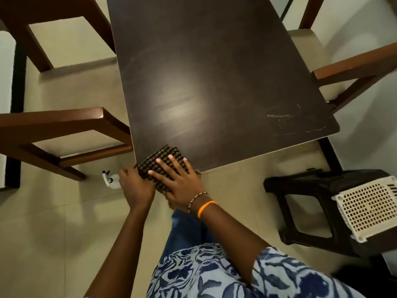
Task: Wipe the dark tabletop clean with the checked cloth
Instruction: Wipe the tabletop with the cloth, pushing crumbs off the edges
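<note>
**Cloth at the near-left corner**

Here your right hand (176, 179) lies flat and spread on the checked cloth (163, 163) at the tabletop's (214, 72) near-left corner; your left hand (135, 186) pinches its overhanging edge. The smears (283, 119) sit rightward, nearer your right hand.

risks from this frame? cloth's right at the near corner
1. The checked cloth overhangs the tabletop corner; a push toward the edge could slide it off.
2. Pale streaks sit near the far right edge, away from the right hand; a short stroke may miss them.
3. A spray bottle stands on the floor below the left hand; a step could knock it.
</note>
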Demonstrator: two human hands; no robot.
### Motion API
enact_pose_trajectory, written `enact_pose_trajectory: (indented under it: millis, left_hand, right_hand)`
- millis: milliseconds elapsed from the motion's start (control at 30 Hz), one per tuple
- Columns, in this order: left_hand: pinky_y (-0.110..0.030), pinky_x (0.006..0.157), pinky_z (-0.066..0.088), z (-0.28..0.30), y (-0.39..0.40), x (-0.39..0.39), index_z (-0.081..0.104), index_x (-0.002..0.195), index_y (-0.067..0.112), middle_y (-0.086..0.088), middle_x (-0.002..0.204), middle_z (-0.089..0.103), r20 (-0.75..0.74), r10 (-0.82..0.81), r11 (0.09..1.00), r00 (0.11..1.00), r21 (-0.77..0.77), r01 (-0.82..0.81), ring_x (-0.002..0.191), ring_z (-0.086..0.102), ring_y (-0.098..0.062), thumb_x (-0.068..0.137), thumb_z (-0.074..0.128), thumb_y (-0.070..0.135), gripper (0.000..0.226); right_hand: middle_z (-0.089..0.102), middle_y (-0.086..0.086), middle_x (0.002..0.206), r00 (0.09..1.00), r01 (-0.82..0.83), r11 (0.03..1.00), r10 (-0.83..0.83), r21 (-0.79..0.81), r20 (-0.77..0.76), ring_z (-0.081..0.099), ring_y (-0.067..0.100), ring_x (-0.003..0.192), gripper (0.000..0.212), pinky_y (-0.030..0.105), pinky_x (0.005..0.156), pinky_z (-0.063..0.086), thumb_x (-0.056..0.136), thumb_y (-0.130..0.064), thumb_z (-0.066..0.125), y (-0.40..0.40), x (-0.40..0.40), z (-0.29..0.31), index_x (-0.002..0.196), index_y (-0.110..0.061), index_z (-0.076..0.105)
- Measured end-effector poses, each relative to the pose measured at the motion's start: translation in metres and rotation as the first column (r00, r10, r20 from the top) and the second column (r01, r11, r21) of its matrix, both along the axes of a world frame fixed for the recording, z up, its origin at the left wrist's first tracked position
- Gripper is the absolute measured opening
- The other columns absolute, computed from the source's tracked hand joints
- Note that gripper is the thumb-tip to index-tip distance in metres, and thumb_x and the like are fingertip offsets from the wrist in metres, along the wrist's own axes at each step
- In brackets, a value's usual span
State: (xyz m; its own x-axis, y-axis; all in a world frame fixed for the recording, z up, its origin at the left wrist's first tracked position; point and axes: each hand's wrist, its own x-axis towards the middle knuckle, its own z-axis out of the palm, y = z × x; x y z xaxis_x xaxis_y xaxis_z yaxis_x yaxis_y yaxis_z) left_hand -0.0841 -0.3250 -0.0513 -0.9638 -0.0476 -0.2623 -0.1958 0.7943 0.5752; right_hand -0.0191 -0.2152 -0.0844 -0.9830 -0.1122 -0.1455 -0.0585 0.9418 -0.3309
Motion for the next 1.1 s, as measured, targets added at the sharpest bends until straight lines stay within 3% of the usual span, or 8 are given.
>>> enact_pose_trajectory:
  millis: [133,333,433,533,633,800,933,1100]
  left_hand:
    - [-0.05,0.112,0.029,-0.001,0.022,0.012,0.029,0.14,0.003,-0.02,0.143,0.029,-0.068,-0.2,0.969,0.977,-0.163,0.187,0.134,0.029,-0.035,0.082,0.064,0.019,0.07]
    - [-0.038,0.115,-0.003,0.005,0.089,0.009,0.014,0.146,0.007,-0.01,0.157,0.011,-0.026,-0.655,0.745,0.755,-0.187,0.64,0.145,-0.002,-0.025,0.081,0.064,0.039,0.087]
    - [-0.038,0.117,0.0,0.006,0.116,0.006,0.009,0.147,0.009,-0.007,0.158,0.003,0.046,-0.745,0.647,0.666,-0.195,0.737,0.145,-0.005,-0.023,0.081,0.064,0.038,0.091]
    - [-0.042,0.116,0.015,0.01,0.128,0.002,0.012,0.147,0.011,-0.004,0.158,0.004,0.126,-0.739,0.643,0.662,-0.163,0.749,0.145,0.002,-0.024,0.079,0.068,0.031,0.091]
    - [-0.047,0.11,0.028,0.014,0.13,-0.002,0.016,0.147,0.013,0.0,0.158,0.005,0.189,-0.719,0.649,0.669,-0.163,0.744,0.145,0.007,-0.024,0.077,0.071,0.028,0.091]
    - [-0.048,0.11,0.028,0.017,0.135,-0.006,0.013,0.147,0.013,-0.001,0.158,0.003,0.236,-0.72,0.621,0.652,-0.2,0.758,0.145,0.007,-0.026,0.076,0.072,0.029,0.094]
    - [-0.048,0.111,0.025,0.018,0.135,-0.003,0.015,0.147,0.012,-0.002,0.158,0.004,0.228,-0.717,0.629,0.659,-0.196,0.752,0.145,0.008,-0.025,0.076,0.072,0.027,0.092]
    - [-0.047,0.114,0.02,0.021,0.141,0.003,0.017,0.146,0.013,-0.009,0.157,0.01,0.153,-0.743,0.589,0.652,-0.314,0.744,0.144,0.012,-0.028,0.081,0.067,0.029,0.083]
  right_hand:
    - [0.015,-0.003,0.157,0.993,0.109,0.993,-0.107,0.048,-0.044,0.009,0.027,0.146,0.066,0.054,0.114,0.005,0.083,-0.037,0.046,0.076,0.027,0.002,0.145,-0.039,0.022]
    - [0.014,-0.005,0.158,0.914,0.399,0.906,-0.406,0.143,0.021,0.008,0.024,0.146,0.067,0.052,0.114,0.012,0.083,-0.038,0.045,0.203,0.066,0.01,0.144,-0.041,0.016]
    - [0.012,-0.005,0.158,0.878,0.464,0.868,-0.477,0.175,0.038,0.007,0.024,0.146,0.066,0.051,0.114,0.01,0.084,-0.038,0.043,0.246,0.075,0.014,0.144,-0.04,0.016]
    - [0.008,-0.004,0.159,0.809,0.576,0.8,-0.588,0.168,0.027,0.003,0.025,0.146,0.066,0.054,0.115,0.006,0.09,-0.031,0.047,0.285,0.086,0.015,0.146,-0.038,0.013]
    - [0.007,-0.002,0.159,0.655,0.746,0.651,-0.755,0.14,0.023,0.001,0.027,0.146,0.066,0.056,0.116,0.005,0.091,-0.025,0.047,0.305,0.092,0.018,0.147,-0.034,0.013]
    - [0.004,0.003,0.159,0.436,0.895,0.436,-0.899,0.094,0.022,-0.002,0.034,0.145,0.066,0.061,0.114,0.002,0.091,-0.031,0.047,0.256,0.058,0.019,0.148,-0.03,0.014]
    - [0.0,0.003,0.159,0.565,0.821,0.566,-0.824,0.073,0.032,-0.006,0.034,0.145,0.066,0.059,0.111,-0.008,0.091,-0.05,0.042,0.182,0.031,0.014,0.147,-0.034,0.01]
    - [0.0,0.001,0.159,0.858,0.509,0.86,-0.511,0.036,0.05,-0.003,0.032,0.146,0.06,0.055,0.113,-0.009,0.094,-0.042,0.038,0.118,0.019,0.008,0.147,-0.038,0.009]
